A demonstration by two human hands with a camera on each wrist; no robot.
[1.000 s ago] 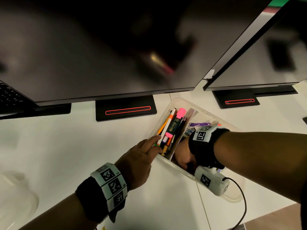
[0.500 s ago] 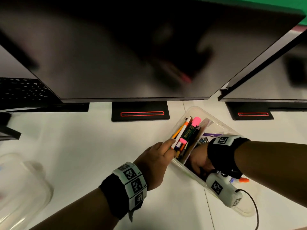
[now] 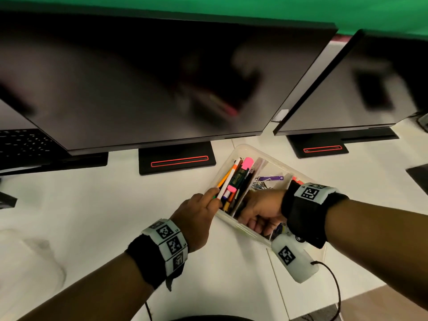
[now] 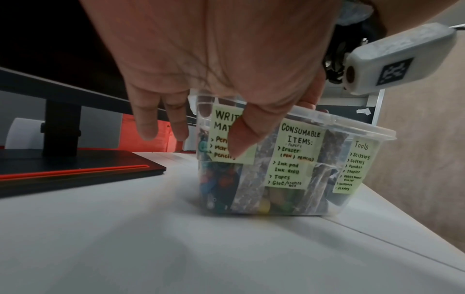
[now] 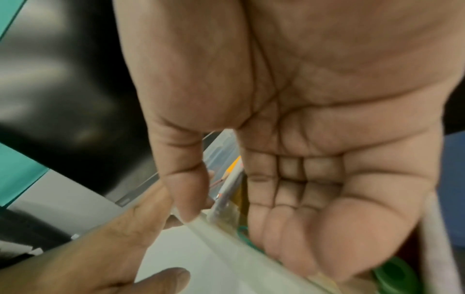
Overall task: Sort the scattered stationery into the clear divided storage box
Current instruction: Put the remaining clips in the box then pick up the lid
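Note:
The clear divided storage box (image 3: pixel 234 224) sits on the white desk under the monitors. Its left compartment holds pens (image 3: pixel 228 181) and a pink highlighter (image 3: pixel 240 174). My left hand (image 3: pixel 208 205) pinches the box's near left corner, with the thumb (image 4: pixel 241 139) on the front wall's label and a finger over the rim. My right hand (image 3: pixel 257 214) reaches into the middle compartment, palm (image 5: pixel 314 199) open and fingers pointing down with nothing seen between them. Green items (image 5: pixel 395 278) lie under those fingers. Yellow labels (image 4: pixel 294 155) read consumable items and tools.
Two dark monitors stand close behind the box, their black bases (image 3: pixel 177 162) (image 3: pixel 320 149) striped red. A keyboard (image 3: pixel 20 144) lies far left. A clear plastic lid (image 3: pixel 23 262) rests at the lower left. The desk edge (image 3: pixel 361 295) runs at the lower right.
The head view has tilted up and shifted. My left hand stays at the box's corner. My right hand stays in the middle compartment, its fingers now showing near the front wall.

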